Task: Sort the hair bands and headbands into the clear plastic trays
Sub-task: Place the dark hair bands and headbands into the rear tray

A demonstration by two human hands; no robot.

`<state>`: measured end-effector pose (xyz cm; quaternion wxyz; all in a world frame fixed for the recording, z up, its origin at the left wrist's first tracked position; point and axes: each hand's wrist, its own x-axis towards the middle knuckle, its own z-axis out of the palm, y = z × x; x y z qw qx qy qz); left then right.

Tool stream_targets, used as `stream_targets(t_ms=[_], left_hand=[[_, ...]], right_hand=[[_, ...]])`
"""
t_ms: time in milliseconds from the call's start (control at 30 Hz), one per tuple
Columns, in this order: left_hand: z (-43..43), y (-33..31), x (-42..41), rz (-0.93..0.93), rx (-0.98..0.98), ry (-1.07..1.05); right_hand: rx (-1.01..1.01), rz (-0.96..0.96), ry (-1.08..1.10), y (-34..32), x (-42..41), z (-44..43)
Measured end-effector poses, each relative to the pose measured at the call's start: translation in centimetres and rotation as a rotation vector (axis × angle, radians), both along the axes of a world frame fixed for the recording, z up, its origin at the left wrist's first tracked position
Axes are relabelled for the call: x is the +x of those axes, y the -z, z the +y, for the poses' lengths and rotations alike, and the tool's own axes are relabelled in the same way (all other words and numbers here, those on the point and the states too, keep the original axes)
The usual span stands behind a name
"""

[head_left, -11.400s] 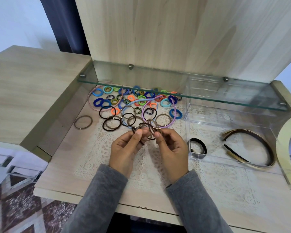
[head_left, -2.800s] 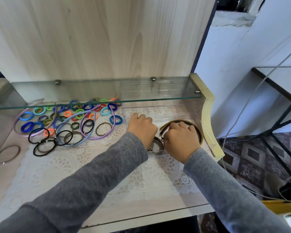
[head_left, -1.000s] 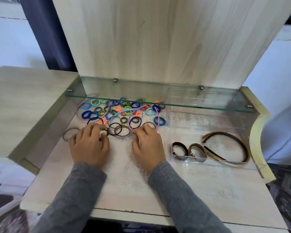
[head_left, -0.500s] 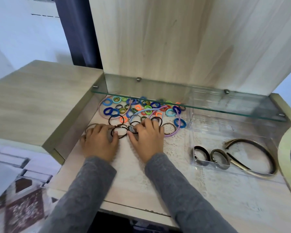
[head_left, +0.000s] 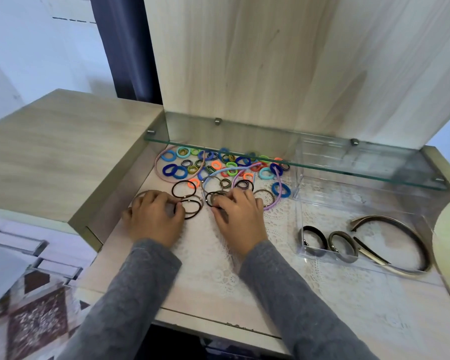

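Observation:
A pile of small coloured hair bands (head_left: 220,165) lies at the back under the glass shelf, with thin pink (head_left: 158,170), blue and lilac headbands (head_left: 278,194) among them. In front lie several dark thin hair bands (head_left: 183,188). My left hand (head_left: 153,219) curls its thumb and fingers on dark bands (head_left: 192,207). My right hand (head_left: 240,219) pinches a bunch of dark bands (head_left: 211,197). The clear plastic tray (head_left: 299,193) to the right holds two dark hair bands (head_left: 313,240) and a brown-gold headband (head_left: 400,242).
A glass shelf (head_left: 322,166) hangs low over the back of the table. A second clear tray (head_left: 320,154) stands behind the first. A lace mat (head_left: 257,268) covers the tabletop. A wooden cabinet top (head_left: 63,152) rises on the left.
Both hands came back from the tray, where two dark bands now lie, to the loose bands. In the last half second their fingers curled in on the dark bands.

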<state>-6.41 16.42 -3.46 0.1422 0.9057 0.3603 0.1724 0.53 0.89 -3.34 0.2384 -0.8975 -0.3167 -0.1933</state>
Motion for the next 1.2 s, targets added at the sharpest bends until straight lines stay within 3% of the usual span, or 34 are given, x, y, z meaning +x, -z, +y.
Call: stream_targets(t_ms=[200,333,533,867,1200], left_hand=[[-0.1,0.2,-0.1,-0.118,0.01,0.046],[0.2,0.8,-0.1,-0.305,0.068,0.218],[-0.2,1.1,-1.3,-0.463,0.167,0.437],[-0.3,1.6,-4.2,-0.329,0.129,0.602],[-1.0,1.6,-5.5,-0.201,0.119,0.63]], right_hand=[[0.046,-0.067,-0.075,1.0,-1.3,-3.7],[0.013,-0.101,-0.098,1.1,-1.6,-4.8],[-0.072,0.018,-0.108,1.0,-1.5,-5.7],[-0.066,0.051,-0.086,0.5,-1.8,-4.6],[-0.079,0.062,-0.08,1.1,-1.7,-5.1]])
